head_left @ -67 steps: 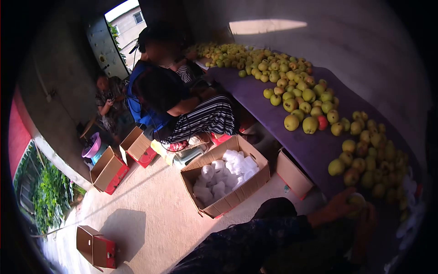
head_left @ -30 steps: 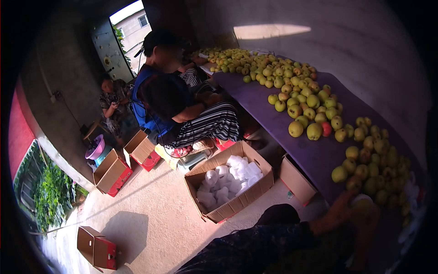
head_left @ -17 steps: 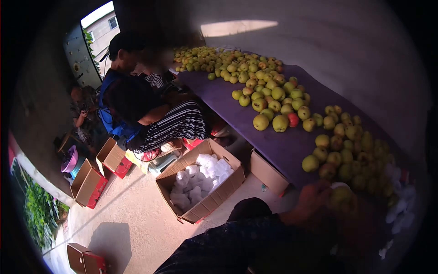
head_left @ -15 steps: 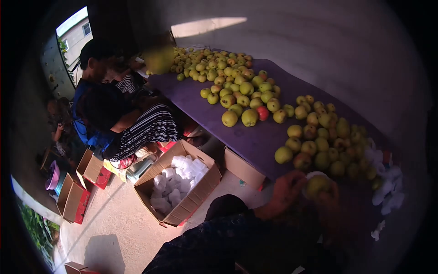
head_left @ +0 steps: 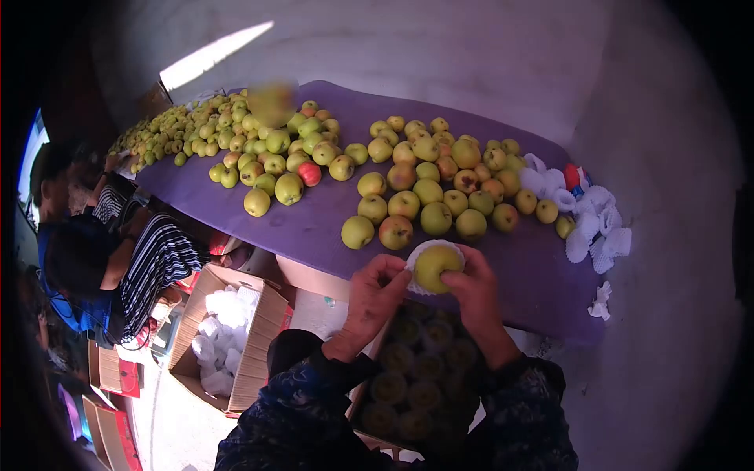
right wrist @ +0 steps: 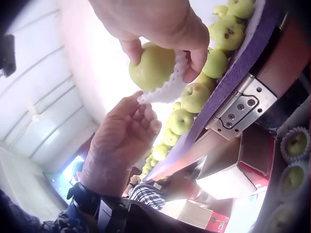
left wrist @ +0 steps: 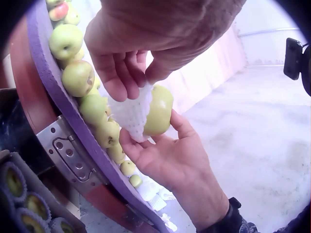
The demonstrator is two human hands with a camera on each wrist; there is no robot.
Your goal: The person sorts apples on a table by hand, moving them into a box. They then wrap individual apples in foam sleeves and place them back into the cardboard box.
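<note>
A yellow-green apple [head_left: 438,267] sits partly inside a white foam net sleeve [left wrist: 130,115], held between my two hands over the table's near edge. My left hand [head_left: 375,300] pinches the sleeve's rim between thumb and fingertips. On the other side, my right hand [head_left: 477,297] grips the apple and sleeve, thumb on the bare fruit and fingers round the foam [right wrist: 167,92]. Just beyond, many loose apples [head_left: 436,218] lie on the purple table cover [head_left: 542,302]. Loose foam net sleeves [head_left: 601,224] are heaped at its right end.
Below my hands stands a carton [left wrist: 46,191] of apples in foam nets. Another carton [head_left: 263,337], full of white foam nets, is on the floor at left. A person [head_left: 86,255] sits beyond it. A wall [head_left: 471,55] runs behind the table.
The head view has swung round to the right, bringing the table and both hands from the lower right towards the middle. The hands still hold an apple with the white foam net.
</note>
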